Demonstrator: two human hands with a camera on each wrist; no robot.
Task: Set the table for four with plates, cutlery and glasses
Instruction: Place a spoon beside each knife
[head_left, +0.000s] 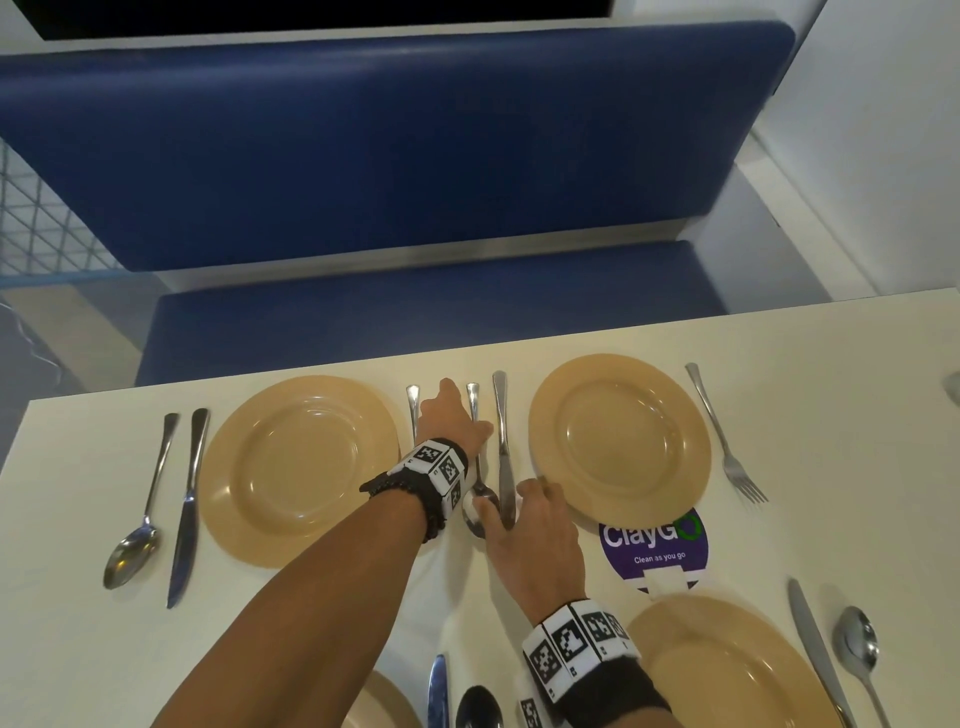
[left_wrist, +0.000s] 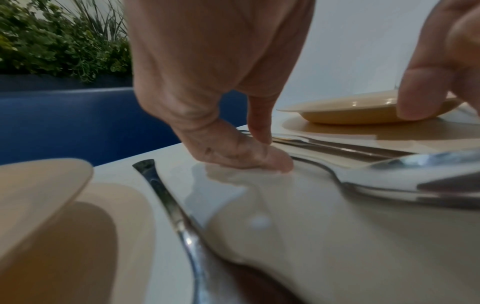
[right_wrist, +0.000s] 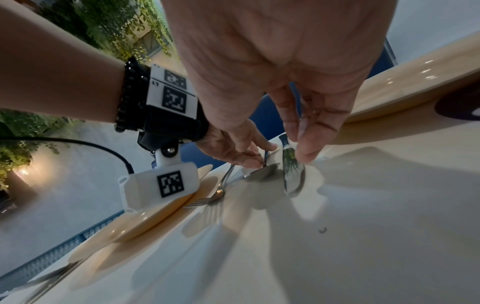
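Several tan plates lie on the cream table (head_left: 78, 493), each flanked by cutlery. Between the far left plate (head_left: 298, 470) and the far right plate (head_left: 618, 441) lie a fork (head_left: 413, 408), a spoon (head_left: 474, 405) and a knife (head_left: 501, 415). My left hand (head_left: 454, 415) reaches between fork and spoon; its thumb and forefinger (left_wrist: 261, 127) pinch the spoon's handle (left_wrist: 317, 166). My right hand (head_left: 501, 512) rests straight fingertips (right_wrist: 305, 150) on the knife's blade (right_wrist: 293, 170) and the spoon's bowl (head_left: 475, 517).
A spoon (head_left: 132, 545) and knife (head_left: 187, 504) lie left of the far left plate, a fork (head_left: 727, 436) right of the far right one. Near me are a plate (head_left: 727, 670), knife (head_left: 815, 649) and spoon (head_left: 857, 654). A purple sticker (head_left: 654, 551) marks the table. A blue bench (head_left: 415, 312) lies beyond.
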